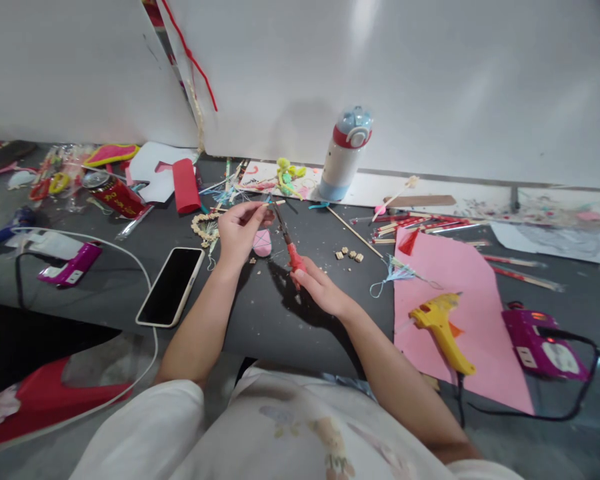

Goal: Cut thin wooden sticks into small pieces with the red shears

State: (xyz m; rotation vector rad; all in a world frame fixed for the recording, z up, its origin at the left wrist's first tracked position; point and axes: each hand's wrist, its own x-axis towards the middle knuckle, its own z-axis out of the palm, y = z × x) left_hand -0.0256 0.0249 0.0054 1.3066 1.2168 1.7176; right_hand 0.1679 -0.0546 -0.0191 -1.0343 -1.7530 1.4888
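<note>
My left hand (pixel 241 230) pinches a thin pale wooden stick (pixel 280 202), whose short end sticks out past the fingertips. A pair of red-handled scissors (pixel 292 251) is gripped in my right hand (pixel 319 285), with the dark blades pointing away from me and meeting the stick near my left fingers. Just below the stick, on the dark table, lies a small pink rounded piece (pixel 262 244) with thin lines across it. Several short cut wooden bits (pixel 350 255) sit to the right of the scissors. A beaded loop (pixel 203 229) lies left of my left hand.
A white bottle (pixel 344 157) stands at the back by the white panel. Right are a pink sheet (pixel 460 260), a yellow glue gun (pixel 444 330) and a purple power box (pixel 545 347) with a cable. Left lie a phone (pixel 171 287) and a red can (pixel 113 195).
</note>
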